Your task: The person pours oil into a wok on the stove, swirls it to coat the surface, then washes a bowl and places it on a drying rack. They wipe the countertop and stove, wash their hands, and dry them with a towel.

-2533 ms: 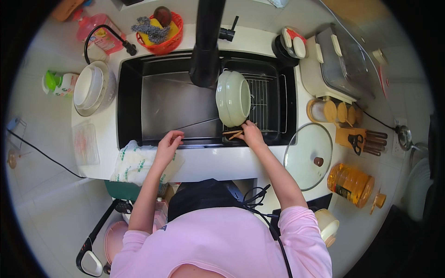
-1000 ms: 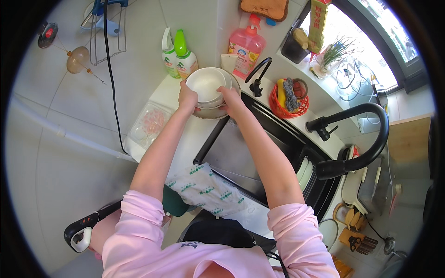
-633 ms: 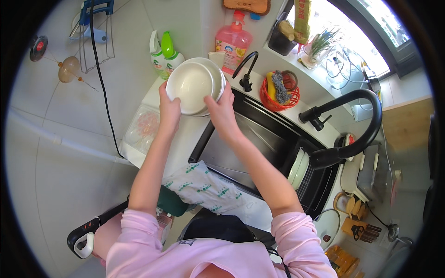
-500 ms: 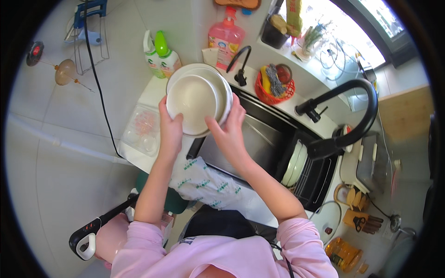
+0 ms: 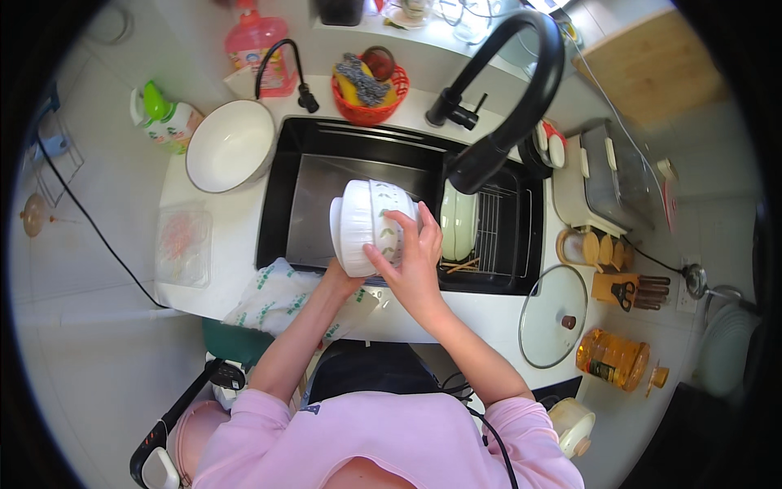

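Observation:
Over the sink [image 5: 326, 220], a small stack of white bowls [image 5: 357, 232] is tipped on its side; one bowl carries a green leaf pattern. My right hand [image 5: 415, 261] wraps the stack's right side, thumb and fingers spread over the patterned bowl. From below, my left hand [image 5: 345, 279] supports the stack, its fingers mostly hidden behind the bowls. A larger white bowl [image 5: 232, 147] with a dark rim rests on the counter left of the sink. Pale green plates [image 5: 459, 220] stand on the rack in the sink's right part.
A black faucet [image 5: 489, 155] arches above the sink's right side. Behind the sink sits a red basket [image 5: 371, 94] with sponges. A clear plastic tray [image 5: 183, 244] and a printed plastic bag [image 5: 273, 297] lie at left; a glass lid [image 5: 554, 318] lies at right.
The bowl stack has left the larger bowl, which now stays on the counter. Both hands have brought the stack over the sink and turned it sideways. The view has swung right.

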A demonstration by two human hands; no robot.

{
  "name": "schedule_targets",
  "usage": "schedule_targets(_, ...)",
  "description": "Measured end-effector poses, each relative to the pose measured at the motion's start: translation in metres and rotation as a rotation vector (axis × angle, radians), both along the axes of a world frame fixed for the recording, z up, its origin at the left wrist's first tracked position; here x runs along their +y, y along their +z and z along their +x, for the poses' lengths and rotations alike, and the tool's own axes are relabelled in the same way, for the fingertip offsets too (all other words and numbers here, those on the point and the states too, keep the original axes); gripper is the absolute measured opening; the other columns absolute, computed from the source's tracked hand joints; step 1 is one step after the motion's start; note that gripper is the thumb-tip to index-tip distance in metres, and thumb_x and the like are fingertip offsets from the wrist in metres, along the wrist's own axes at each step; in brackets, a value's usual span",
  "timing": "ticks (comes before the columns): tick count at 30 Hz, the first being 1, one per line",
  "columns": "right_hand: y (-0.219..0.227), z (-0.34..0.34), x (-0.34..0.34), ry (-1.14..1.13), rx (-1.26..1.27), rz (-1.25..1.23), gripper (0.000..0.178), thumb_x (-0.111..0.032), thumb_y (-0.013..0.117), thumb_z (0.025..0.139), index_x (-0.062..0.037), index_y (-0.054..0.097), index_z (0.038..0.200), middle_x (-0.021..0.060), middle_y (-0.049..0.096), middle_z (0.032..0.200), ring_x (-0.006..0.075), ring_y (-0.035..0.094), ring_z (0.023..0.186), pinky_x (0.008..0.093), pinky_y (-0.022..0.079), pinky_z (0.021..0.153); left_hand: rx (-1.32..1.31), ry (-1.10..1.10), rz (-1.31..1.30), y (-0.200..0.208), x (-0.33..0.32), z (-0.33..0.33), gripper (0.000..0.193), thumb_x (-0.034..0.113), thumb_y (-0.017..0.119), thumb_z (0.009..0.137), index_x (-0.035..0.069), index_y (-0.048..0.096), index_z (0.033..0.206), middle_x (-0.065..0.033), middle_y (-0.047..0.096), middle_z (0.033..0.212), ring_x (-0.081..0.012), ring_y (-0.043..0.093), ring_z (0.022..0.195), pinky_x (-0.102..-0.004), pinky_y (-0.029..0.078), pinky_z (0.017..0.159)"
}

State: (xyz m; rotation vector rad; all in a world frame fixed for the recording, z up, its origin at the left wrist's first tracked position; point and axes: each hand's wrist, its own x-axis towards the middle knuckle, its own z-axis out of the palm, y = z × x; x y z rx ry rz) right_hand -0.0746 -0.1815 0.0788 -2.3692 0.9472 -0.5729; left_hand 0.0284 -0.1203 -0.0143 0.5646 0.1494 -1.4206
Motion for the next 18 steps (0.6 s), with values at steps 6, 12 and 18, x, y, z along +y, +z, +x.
schedule_targets(6,-0.014,-0.014,-0.006,-0.094,-0.057,0.088,0.093,-0.037,0.078,0.067,0.0009,0.027,0.135,0.0272,0.036,0.124,0.042,0.04,0.113,0.0451,0.037,0.094,0.268,0.024,-0.161,-0.016,-0.014,-0.021,0.048,0.038,0.033,0.097,0.013,0.035,0.138,-0.0071,0.041,0.139,-0.0259,0.042,0.125,-0.0427,0.038,0.103)
schedule_targets(12,-0.017,-0.023,-0.008,-0.118,0.001,0.066,0.093,-0.033,0.075,0.066,0.0026,0.025,0.136,0.027,0.037,0.119,0.0413,0.041,0.109,0.0437,0.042,0.09,0.216,0.024,-0.201,-0.019,-0.02,-0.028,0.048,0.037,0.032,0.097,0.012,0.034,0.138,-0.0078,0.04,0.14,-0.0269,0.041,0.125,-0.0431,0.036,0.104)
schedule_targets(18,0.013,-0.053,-0.025,-0.175,-0.013,0.141,0.093,-0.033,0.075,0.066,0.0015,0.026,0.137,0.0245,0.038,0.117,0.0386,0.045,0.107,0.0407,0.043,0.088,-0.005,-0.077,-0.021,0.019,-0.039,-0.044,0.048,0.036,0.035,0.096,0.013,0.034,0.138,-0.0083,0.041,0.139,-0.0263,0.042,0.126,-0.0424,0.037,0.104)
